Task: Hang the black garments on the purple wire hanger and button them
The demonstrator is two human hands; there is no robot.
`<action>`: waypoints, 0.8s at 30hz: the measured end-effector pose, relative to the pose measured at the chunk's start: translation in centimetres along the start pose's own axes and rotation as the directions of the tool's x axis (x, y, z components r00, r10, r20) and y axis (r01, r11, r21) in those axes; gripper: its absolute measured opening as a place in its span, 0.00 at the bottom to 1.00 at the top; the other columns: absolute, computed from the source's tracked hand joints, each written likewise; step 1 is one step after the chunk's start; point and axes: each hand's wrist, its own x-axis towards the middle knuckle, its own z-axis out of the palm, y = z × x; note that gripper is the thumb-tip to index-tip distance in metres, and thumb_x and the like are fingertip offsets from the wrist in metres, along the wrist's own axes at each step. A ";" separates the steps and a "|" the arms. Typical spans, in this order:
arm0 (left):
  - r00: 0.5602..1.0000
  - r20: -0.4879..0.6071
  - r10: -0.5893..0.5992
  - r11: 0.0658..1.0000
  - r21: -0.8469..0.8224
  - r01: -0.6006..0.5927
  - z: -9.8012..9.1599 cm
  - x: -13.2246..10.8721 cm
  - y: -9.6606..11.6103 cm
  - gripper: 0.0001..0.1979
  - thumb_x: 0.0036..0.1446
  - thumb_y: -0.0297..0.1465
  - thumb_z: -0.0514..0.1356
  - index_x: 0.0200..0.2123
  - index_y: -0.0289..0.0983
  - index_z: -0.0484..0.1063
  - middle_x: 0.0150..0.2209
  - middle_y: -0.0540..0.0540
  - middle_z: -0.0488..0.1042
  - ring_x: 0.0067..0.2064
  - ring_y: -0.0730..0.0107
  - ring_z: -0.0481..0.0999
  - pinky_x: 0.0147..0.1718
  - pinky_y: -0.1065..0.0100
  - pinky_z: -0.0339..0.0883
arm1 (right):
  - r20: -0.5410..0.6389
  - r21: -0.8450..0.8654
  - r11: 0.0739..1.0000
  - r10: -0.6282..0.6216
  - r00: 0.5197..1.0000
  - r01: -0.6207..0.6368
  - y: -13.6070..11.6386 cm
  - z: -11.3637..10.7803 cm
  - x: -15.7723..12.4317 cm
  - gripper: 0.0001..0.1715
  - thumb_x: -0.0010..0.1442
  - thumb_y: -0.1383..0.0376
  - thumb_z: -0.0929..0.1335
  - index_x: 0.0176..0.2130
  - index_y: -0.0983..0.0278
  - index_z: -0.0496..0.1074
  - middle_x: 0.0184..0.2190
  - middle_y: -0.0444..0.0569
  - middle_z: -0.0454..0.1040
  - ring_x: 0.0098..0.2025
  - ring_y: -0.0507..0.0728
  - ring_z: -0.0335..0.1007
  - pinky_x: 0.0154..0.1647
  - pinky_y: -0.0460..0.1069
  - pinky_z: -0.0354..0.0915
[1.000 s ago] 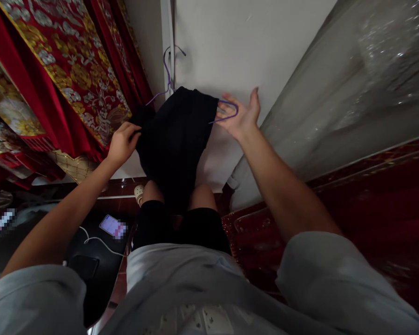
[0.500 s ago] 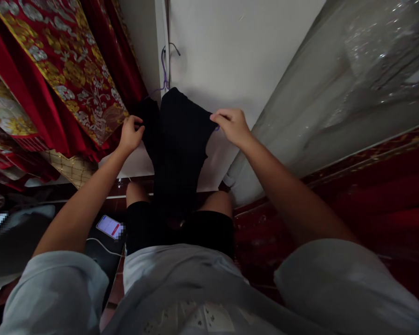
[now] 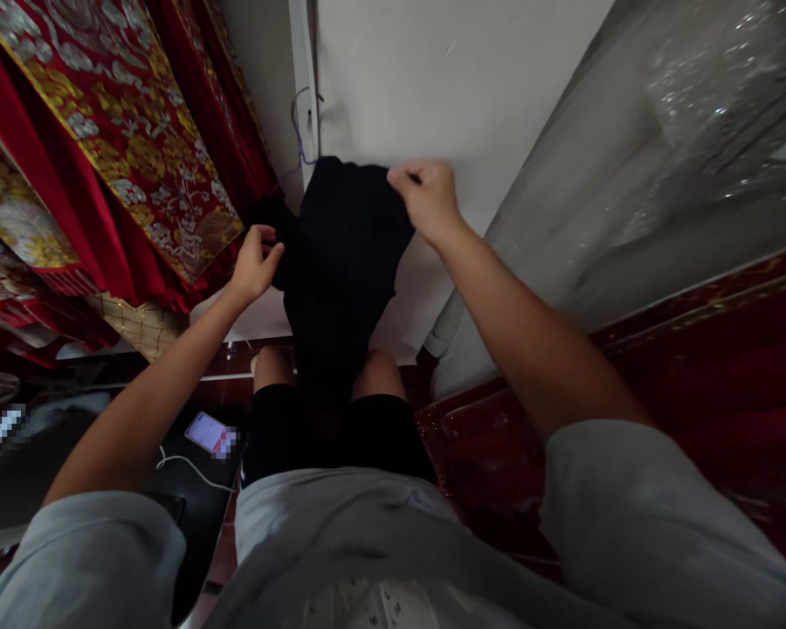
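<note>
A black garment (image 3: pixel 350 253) hangs from a purple hanger (image 3: pixel 299 144) against the pale wall panel, its lower end falling between my knees. My right hand (image 3: pixel 432 199) is closed in a pinch on the garment's upper right corner and lifts that edge. At the garment's left side is my left hand (image 3: pixel 257 264), its thumb and fingers curved but apart, close to the dark cloth. Whether those fingertips touch the cloth is hard to see. Dark folds hide most of the garment's shape.
Red robes with gold and silver embroidery (image 3: pixel 150 148) hang at the left. Clear plastic-covered garments (image 3: pixel 582 201) are on the right. A lit phone (image 3: pixel 210 432) lies on a black seat (image 3: pixel 193 472) beside a white cable (image 3: pixel 196 467).
My right hand has moved up and slightly left, raising the garment's right corner. My left hand has shifted a little right and down. The hanger's hook has turned slightly.
</note>
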 end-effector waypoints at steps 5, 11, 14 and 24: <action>0.985 0.013 -0.170 0.967 -0.193 0.169 -2.0 3.5 0.4 0.25 0.76 0.50 0.46 0.53 0.36 0.69 0.48 0.38 0.76 0.52 0.57 0.80 0.54 0.52 0.74 | -0.019 0.028 0.998 -0.051 0.999 0.051 -6.8 0.0 1.1 0.21 0.68 0.46 0.66 0.27 0.50 0.69 0.32 0.44 0.77 0.43 0.62 0.71 0.51 0.60 0.71; 0.936 0.305 -0.175 0.953 -0.187 0.239 -4.8 3.9 5.1 0.28 0.77 0.46 0.42 0.46 0.33 0.74 0.38 0.37 0.79 0.40 0.59 0.83 0.40 0.56 0.80 | 0.526 0.367 0.922 -0.314 0.791 0.122 -13.8 1.7 -10.8 0.19 0.68 0.47 0.66 0.41 0.58 0.74 0.40 0.47 0.77 0.43 0.59 0.73 0.49 0.55 0.69; 0.811 0.565 -0.152 0.968 -0.081 0.238 -6.3 0.9 7.8 0.17 0.72 0.41 0.55 0.37 0.36 0.76 0.27 0.43 0.74 0.28 0.62 0.80 0.31 0.59 0.79 | 0.698 0.407 0.906 -0.388 0.602 0.112 -11.8 2.3 -12.7 0.21 0.70 0.47 0.63 0.41 0.58 0.76 0.42 0.49 0.77 0.45 0.60 0.73 0.52 0.57 0.69; 0.947 0.309 -0.093 0.987 -0.097 0.128 -9.7 -0.8 7.6 0.09 0.67 0.30 0.57 0.33 0.33 0.71 0.24 0.48 0.66 0.38 0.59 0.81 0.47 0.46 0.79 | 0.454 0.547 0.769 0.061 0.889 -0.332 -2.0 2.6 -9.0 0.34 0.55 0.34 0.70 0.41 0.59 0.76 0.40 0.51 0.78 0.48 0.63 0.75 0.54 0.62 0.72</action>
